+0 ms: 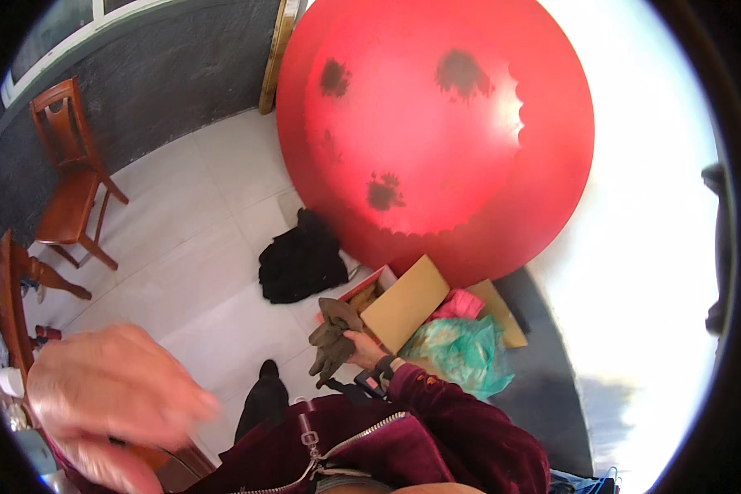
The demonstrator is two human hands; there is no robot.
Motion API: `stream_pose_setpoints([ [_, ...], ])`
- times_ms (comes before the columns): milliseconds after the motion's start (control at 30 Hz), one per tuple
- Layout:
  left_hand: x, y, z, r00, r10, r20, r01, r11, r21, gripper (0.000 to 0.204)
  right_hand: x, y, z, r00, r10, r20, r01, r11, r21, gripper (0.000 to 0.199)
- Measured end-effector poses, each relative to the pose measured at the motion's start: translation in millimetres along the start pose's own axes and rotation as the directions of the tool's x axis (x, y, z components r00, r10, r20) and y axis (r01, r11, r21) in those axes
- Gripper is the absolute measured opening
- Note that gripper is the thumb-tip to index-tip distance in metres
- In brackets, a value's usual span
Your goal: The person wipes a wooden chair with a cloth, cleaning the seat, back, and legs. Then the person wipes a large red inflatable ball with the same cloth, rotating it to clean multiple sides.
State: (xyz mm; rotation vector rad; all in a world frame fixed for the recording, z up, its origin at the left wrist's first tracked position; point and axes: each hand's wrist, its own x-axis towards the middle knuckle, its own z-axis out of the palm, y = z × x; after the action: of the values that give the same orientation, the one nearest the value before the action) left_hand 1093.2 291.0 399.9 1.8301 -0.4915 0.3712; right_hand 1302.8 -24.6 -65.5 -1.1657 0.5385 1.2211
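Observation:
My right hand [368,350], near the middle, is closed round a bunch of brownish-olive cloth gloves [335,333], whose finger-like ends hang down. The gloves are just left of an open cardboard box [407,303] and partly overlap its edge. Large and close at the lower left, my left hand [111,395] is smeared by motion. Its fingertips point to the right, and I cannot make out anything in it. A black cloth [302,259] lies crumpled on the floor beyond the gloves.
A large red round surface [412,123] with dark smudges stands behind the box. Beside the box are a green plastic bag [467,350] and a pink bundle [459,304]. A wooden chair [74,181] stands far left, near a wooden table edge [8,305].

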Motion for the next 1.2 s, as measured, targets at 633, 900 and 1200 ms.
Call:
stream_pose_setpoints([
  [633,143,-134,-197,0.889,0.404,0.213,-0.237,0.806,-0.542,0.032,111,-162,117,0.968,-0.148,0.202,0.121,0.983,0.141,0.044],
  [900,210,-207,-281,0.828,0.552,0.098,-0.384,0.686,-0.618,0.035,159,-262,190,0.982,-0.184,-0.036,0.186,0.980,0.072,0.045],
  [1200,259,-365,-406,0.937,0.287,-0.198,-0.344,0.853,-0.392,0.044,233,-382,287,0.899,-0.438,0.002,0.410,0.844,0.345,0.046],
])
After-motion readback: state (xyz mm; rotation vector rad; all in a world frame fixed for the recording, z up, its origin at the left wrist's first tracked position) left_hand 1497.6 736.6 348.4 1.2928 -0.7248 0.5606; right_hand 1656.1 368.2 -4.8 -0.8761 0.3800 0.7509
